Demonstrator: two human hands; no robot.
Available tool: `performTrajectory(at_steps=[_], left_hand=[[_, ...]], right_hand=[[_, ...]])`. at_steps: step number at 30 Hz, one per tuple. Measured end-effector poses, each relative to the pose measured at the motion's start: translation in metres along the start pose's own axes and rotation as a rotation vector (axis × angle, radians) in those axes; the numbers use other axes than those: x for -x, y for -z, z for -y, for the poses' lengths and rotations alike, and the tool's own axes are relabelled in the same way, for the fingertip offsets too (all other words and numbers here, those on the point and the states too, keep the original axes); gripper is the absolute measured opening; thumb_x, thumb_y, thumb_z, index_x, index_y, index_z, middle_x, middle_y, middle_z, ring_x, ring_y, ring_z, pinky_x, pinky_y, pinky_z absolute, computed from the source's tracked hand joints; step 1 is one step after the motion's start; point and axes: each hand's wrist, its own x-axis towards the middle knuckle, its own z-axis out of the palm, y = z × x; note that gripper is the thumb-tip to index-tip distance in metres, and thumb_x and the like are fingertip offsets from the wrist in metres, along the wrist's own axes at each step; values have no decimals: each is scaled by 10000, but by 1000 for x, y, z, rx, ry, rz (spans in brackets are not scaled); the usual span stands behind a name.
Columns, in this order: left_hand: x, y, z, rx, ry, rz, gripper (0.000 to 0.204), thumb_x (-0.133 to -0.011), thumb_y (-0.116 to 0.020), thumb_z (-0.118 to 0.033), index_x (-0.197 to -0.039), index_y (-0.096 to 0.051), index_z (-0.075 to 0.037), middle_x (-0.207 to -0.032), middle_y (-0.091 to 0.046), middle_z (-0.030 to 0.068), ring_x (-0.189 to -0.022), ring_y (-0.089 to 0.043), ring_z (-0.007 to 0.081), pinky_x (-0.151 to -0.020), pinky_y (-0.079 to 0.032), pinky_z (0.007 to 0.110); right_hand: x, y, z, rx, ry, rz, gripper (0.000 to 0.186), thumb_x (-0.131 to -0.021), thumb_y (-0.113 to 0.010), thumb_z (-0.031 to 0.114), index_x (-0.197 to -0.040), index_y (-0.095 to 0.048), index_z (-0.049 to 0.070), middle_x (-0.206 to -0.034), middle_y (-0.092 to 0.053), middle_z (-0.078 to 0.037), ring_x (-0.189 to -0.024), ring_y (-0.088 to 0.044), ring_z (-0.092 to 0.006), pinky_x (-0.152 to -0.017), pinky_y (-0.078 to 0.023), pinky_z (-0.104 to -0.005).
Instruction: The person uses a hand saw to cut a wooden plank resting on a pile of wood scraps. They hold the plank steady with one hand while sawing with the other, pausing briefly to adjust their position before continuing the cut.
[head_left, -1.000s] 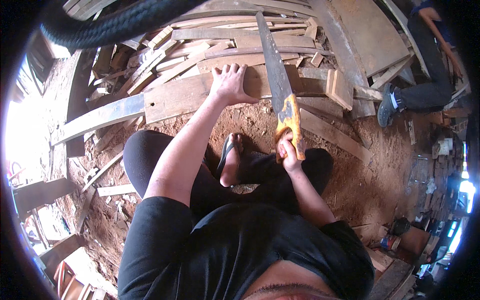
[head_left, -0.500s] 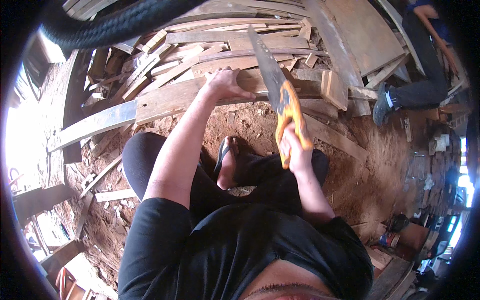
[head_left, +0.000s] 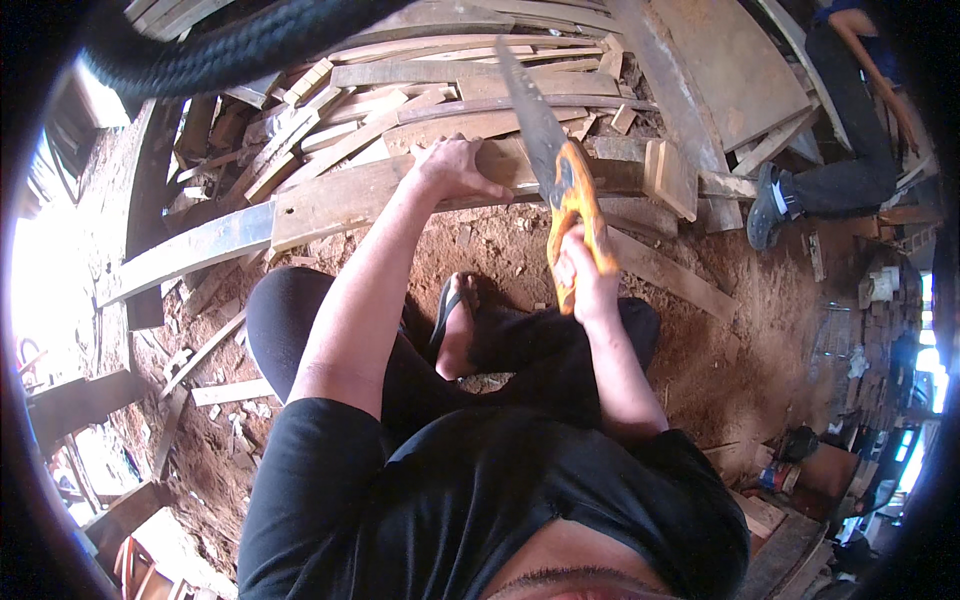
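Note:
My right hand (head_left: 585, 278) is wrapped round the yellow-orange handle of a handsaw (head_left: 577, 195). Its grey blade slants up and away to the left, lying across a wooden plank (head_left: 345, 205); the teeth are too small to see where they meet the wood. To the left of the blade, my left hand (head_left: 452, 172) grips this plank, with the fingers over its far side and the thumb along the near edge. Below the plank shows my sandalled foot (head_left: 457, 325) on the ground between my bent legs.
Loose boards and offcuts (head_left: 430, 110) lie piled beyond the plank. A short wooden block (head_left: 670, 180) stands right of the saw. Another person's leg (head_left: 840, 195) is at the far right, beside a wide panel (head_left: 735, 75). A dark braided cable (head_left: 250, 45) crosses the upper left.
My right hand has pushed the saw a little forward, away from me, so the handle now sits closer to the plank. My left hand stays where it was on the plank.

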Motion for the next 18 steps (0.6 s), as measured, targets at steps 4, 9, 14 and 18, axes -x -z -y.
performTrajectory(at_steps=[4,9,14,18], left_hand=[[-2,6,-1,-8,47,62,1199,-487,-845,-828,-1368,-653,-38,-1276,-725,195,-1249,-658,380,-1085,-462,633],[2,2,-2,-31,36,-3,1185,-506,-830,-849,-1367,-647,-55,-1333,-695,197,-1300,-625,382,-1089,-440,668],[1,-1,-3,-55,43,-33,1178,-525,-824,-850,-1383,-636,-65,-1334,-684,197,-1329,-598,392,-1117,-401,691],[3,-2,-3,-119,25,-92,1181,-523,-829,-846,-1390,-632,-68,-1350,-673,190,-1349,-580,385,-1124,-387,702]], right_hand=[[32,1,-7,29,56,41,43,-1027,-596,46,-996,-571,62,-731,-546,7,-529,-495,-55,-475,-419,-224],[7,6,8,-23,-39,85,56,-1010,-611,70,-1000,-555,74,-685,-494,26,-496,-443,-45,-441,-374,-220],[-25,6,31,-201,-187,38,117,-1006,-683,156,-953,-584,122,-649,-482,48,-470,-417,-43,-424,-356,-222],[-1,3,24,-51,-193,55,66,-1025,-637,97,-1016,-575,120,-685,-484,51,-493,-424,-45,-472,-385,-231]])
